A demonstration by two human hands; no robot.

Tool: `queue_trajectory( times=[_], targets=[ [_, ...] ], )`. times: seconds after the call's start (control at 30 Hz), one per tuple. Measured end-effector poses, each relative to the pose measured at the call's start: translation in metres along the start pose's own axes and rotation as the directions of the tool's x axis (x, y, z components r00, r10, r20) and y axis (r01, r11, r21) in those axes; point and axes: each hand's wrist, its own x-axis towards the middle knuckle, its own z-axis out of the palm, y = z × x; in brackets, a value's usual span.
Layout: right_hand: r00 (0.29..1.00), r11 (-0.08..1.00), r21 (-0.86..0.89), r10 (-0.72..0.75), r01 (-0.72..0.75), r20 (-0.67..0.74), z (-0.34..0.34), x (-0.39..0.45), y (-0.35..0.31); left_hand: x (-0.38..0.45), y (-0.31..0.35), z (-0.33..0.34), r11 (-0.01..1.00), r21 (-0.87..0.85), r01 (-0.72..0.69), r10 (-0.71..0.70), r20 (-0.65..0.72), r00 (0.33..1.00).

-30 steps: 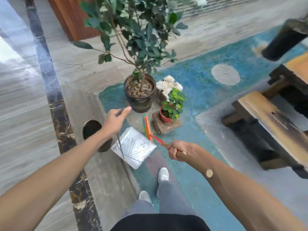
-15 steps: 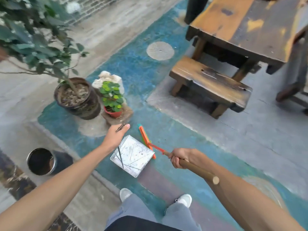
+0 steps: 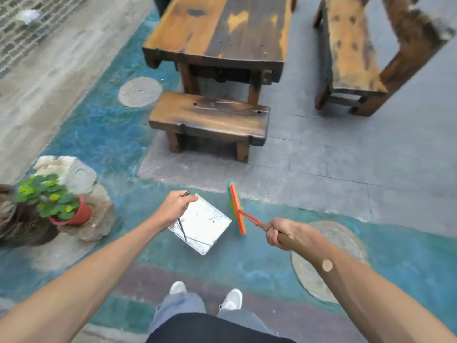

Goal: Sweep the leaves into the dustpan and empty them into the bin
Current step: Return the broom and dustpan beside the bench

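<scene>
Square metal dustpan (image 3: 200, 224) beside orange-headed, wooden-handled broom (image 3: 237, 209).

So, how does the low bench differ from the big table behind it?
The low bench is shorter and narrower than the big table. The bench top is mostly dark brown with pale streaks; the table top shows more yellow-orange patches. The bench is seen whole, while the table is cut off by the frame. Both are worn wood on grey paving.

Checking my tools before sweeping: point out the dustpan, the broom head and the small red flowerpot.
dustpan (image 3: 201, 225), head view, middle of its metal tray.
broom head (image 3: 237, 209), head view, orange bar.
small red flowerpot (image 3: 82, 215), head view, its side wall.
</scene>
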Motion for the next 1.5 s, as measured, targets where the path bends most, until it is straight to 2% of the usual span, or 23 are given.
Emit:
queue_trajectory(
  times=[0.2, 0.47, 0.7, 1.0, 1.13, 1.23, 1.3, 1.5],
  targets=[
    [0.997, 0.957, 0.282, -0.069, 0.071, -0.019, -0.131, -0.028, -0.016, 0.068, 0.093, 0.132, 0.994, 0.069, -0.086, 0.076, 0.14, 0.987],
    [0.981, 0.871, 0.459, -0.116, 0.176, -0.155, -0.293, -0.061, -0.062, 0.184, 0.184, 0.313, 0.964, 0.226, -0.139, 0.056, 0.339, 0.939],
    [0.968, 0.779, 0.59, -0.082, 0.211, -0.237, -0.439, -0.109, -0.115, 0.273, 0.279, 0.461, 0.815, 0.467, -0.342, 0.109, 0.456, 0.883],
    [0.956, 0.697, 0.663, -0.123, 0.275, -0.267, -0.624, -0.162, -0.184, 0.377, 0.412, 0.658, 0.661, 0.503, -0.557, 0.162, 0.629, 0.76],
    [0.961, 0.683, 0.681, -0.125, 0.263, -0.247, -0.719, -0.186, -0.231, 0.43, 0.455, 0.746, 0.612, 0.519, -0.597, 0.183, 0.642, 0.745],
    [0.949, 0.655, 0.689, -0.173, 0.311, -0.263, -0.799, -0.202, -0.267, 0.463, 0.499, 0.806, 0.636, 0.496, -0.592, 0.183, 0.648, 0.739],
    [0.945, 0.633, 0.705, -0.155, 0.319, -0.289, -0.844, -0.217, -0.293, 0.484, 0.526, 0.839, 0.618, 0.508, -0.6, 0.208, 0.63, 0.748],
    [0.957, 0.671, 0.689, -0.123, 0.276, -0.264, -0.966, -0.251, -0.384, 0.549, 0.622, 0.95, 0.568, 0.493, -0.659, 0.282, 0.636, 0.718]
  ],
)
